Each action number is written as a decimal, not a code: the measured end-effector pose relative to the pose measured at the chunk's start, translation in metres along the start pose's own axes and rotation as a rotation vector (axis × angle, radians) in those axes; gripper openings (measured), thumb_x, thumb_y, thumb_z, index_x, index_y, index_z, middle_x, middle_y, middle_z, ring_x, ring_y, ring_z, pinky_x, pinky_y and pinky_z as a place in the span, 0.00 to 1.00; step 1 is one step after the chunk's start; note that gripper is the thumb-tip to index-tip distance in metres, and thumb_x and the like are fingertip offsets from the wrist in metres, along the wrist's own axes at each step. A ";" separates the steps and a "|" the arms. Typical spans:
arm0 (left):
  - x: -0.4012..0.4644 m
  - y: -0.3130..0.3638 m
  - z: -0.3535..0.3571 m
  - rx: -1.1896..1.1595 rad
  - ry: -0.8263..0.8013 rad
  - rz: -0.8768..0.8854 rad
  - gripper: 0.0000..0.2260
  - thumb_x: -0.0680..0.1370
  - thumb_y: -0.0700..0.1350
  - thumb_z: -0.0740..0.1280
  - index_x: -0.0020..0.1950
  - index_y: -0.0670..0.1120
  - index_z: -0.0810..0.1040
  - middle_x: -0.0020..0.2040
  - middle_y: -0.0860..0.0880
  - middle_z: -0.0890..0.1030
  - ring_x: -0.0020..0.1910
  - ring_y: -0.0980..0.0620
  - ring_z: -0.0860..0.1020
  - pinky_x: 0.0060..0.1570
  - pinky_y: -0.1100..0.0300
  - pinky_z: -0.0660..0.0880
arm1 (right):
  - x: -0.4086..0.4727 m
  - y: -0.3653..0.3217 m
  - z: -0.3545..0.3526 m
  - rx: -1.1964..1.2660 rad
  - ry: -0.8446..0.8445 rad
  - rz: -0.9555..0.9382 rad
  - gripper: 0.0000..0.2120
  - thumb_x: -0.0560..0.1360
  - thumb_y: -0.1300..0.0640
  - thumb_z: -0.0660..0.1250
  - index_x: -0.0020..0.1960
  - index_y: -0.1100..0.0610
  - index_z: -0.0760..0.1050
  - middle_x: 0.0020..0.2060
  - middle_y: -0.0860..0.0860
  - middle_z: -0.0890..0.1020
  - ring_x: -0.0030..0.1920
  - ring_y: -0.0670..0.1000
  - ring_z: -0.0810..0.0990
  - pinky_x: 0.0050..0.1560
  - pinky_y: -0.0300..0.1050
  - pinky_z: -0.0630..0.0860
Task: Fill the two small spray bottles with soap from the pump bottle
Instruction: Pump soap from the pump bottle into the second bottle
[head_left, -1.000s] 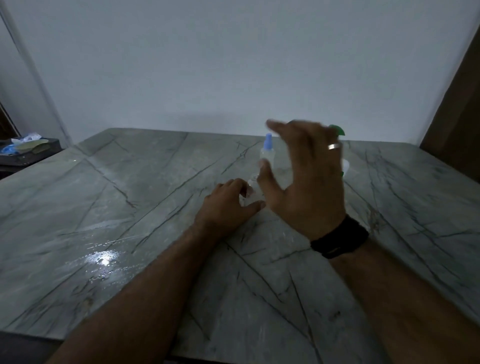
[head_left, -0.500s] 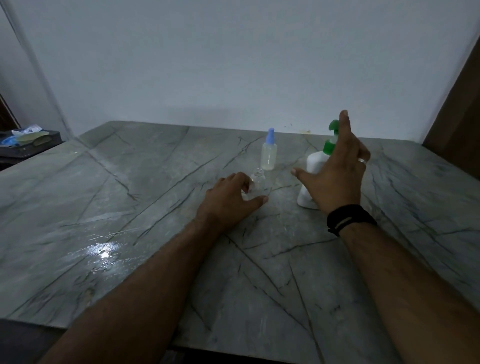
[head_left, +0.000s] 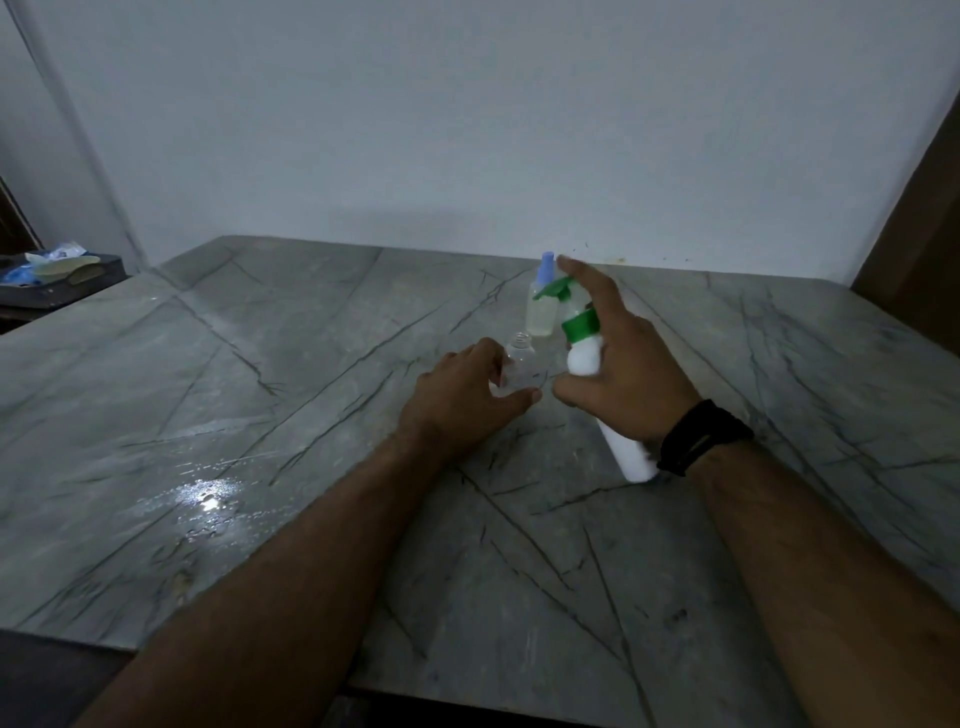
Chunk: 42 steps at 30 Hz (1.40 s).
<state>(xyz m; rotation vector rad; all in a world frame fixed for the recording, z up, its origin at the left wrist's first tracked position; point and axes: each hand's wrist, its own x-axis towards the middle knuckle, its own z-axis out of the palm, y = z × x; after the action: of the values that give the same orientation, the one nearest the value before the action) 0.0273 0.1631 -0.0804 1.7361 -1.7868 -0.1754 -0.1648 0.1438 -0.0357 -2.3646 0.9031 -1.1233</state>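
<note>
A small clear spray bottle (head_left: 521, 362) with no cap stands upright on the grey marble table (head_left: 260, 395). My left hand (head_left: 462, 400) grips its base with fingers and thumb. My right hand (head_left: 618, 374) holds the white pump bottle (head_left: 584, 358) lifted and tilted, its green pump head (head_left: 561, 291) leaning toward the open bottle, with the index finger stretched over the pump. Behind them stands a second small spray bottle (head_left: 542, 306), capped in blue, with pale liquid inside.
A dark tray (head_left: 57, 283) of blue and pale items sits off the table at the far left. A wet shiny patch (head_left: 208, 496) lies on the table's left front. A white wall runs behind; a brown wooden panel (head_left: 919, 218) stands at right.
My right hand took hold of the pump bottle, lifted it off the table and tilted it left toward the uncapped bottle. My left hand stayed on the small bottle.
</note>
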 end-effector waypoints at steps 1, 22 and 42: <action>0.000 0.001 0.000 0.003 -0.002 0.001 0.19 0.71 0.64 0.71 0.52 0.53 0.71 0.50 0.54 0.79 0.48 0.53 0.78 0.50 0.48 0.78 | 0.000 -0.001 -0.001 0.008 -0.036 0.004 0.47 0.64 0.61 0.73 0.77 0.41 0.56 0.46 0.42 0.79 0.37 0.43 0.78 0.39 0.37 0.72; -0.002 0.009 -0.004 -0.048 0.009 -0.019 0.25 0.73 0.59 0.71 0.66 0.51 0.70 0.59 0.50 0.79 0.54 0.51 0.78 0.53 0.54 0.76 | 0.016 -0.005 0.007 -0.245 -0.291 0.049 0.46 0.64 0.54 0.77 0.73 0.37 0.54 0.49 0.55 0.81 0.42 0.51 0.80 0.46 0.53 0.80; -0.006 0.014 -0.005 -0.056 0.031 0.011 0.23 0.75 0.64 0.64 0.66 0.54 0.71 0.57 0.51 0.81 0.54 0.53 0.79 0.55 0.53 0.77 | 0.004 -0.009 0.004 -0.090 -0.105 0.062 0.38 0.64 0.60 0.75 0.68 0.41 0.63 0.38 0.45 0.79 0.34 0.49 0.80 0.36 0.40 0.74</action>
<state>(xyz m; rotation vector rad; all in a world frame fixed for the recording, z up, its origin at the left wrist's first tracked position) 0.0178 0.1720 -0.0709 1.6805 -1.7526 -0.1917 -0.1563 0.1478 -0.0304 -2.4240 1.0019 -0.9437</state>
